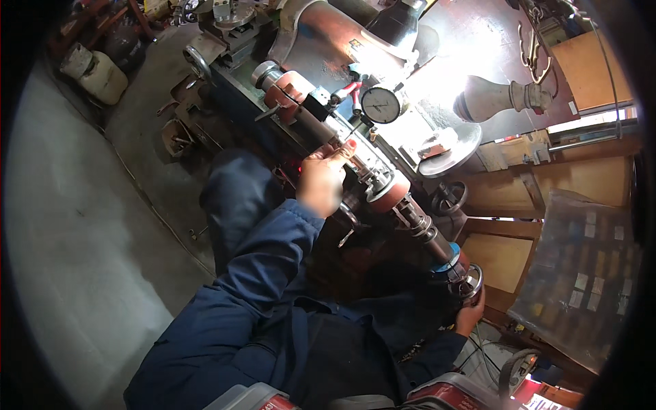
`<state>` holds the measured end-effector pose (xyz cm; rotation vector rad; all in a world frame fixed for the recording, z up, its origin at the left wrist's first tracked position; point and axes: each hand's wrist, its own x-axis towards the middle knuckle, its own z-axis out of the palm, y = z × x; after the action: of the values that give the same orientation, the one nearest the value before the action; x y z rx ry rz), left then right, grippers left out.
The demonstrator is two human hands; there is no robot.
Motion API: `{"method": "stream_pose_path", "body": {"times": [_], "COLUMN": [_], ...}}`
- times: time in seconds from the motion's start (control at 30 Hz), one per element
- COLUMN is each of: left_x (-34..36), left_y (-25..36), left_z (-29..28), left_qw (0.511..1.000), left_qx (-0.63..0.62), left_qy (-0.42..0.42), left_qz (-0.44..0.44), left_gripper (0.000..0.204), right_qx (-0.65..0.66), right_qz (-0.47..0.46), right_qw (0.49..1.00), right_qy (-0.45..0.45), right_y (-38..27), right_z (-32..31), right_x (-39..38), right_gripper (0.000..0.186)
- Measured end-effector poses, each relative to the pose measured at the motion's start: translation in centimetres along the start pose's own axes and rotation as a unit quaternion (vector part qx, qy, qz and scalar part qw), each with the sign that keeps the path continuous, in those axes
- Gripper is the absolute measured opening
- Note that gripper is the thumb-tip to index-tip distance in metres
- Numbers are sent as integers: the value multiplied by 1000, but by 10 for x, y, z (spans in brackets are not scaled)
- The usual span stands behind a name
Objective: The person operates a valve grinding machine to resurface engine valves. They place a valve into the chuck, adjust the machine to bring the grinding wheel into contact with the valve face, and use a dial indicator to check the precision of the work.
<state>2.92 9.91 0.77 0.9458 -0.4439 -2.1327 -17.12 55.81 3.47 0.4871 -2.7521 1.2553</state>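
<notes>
A long metal shaft lies across the machine bed, running from upper left to lower right. My left hand is closed on it near its middle, the fingertips by the thinner part; some fingers are hidden behind the wrist and palm. A round dial gauge on a jointed red and black holder stands just above these fingers. A red-brown headstock is at the far end and a red-brown support nearer me. At the near right end, my right hand grips a shiny metal handwheel, its fingers partly hidden.
A grey bottle-shaped object lies on the brightly lit bench beside a round metal plate. A dark handwheel sits below the plate. Clear plastic sheeting hangs at the right. A pale gas cylinder stands on the floor far left.
</notes>
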Motion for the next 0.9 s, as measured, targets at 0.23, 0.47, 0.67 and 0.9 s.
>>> {"method": "stream_pose_path", "body": {"times": [0.23,0.47,0.67,0.9], "left_x": [5,1,4,-2], "left_y": [-7,-5,-8,-1], "left_z": [-11,-22,-25,-22], "left_qw": [998,998,999,999], "left_qx": [48,18,16,23], "left_qy": [27,-47,-42,-35], "left_qz": [29,25,25,19], "left_gripper": [21,21,21,23], "right_qx": [37,11,0,117], "right_qz": [148,-29,15,21], "right_qw": [963,995,996,979], "right_qy": [-224,-92,-85,-166], "right_y": [-30,10,6,15], "right_z": [-39,-33,-8,22], "right_x": [2,45,62,62], "right_gripper": [18,16,23,18]}}
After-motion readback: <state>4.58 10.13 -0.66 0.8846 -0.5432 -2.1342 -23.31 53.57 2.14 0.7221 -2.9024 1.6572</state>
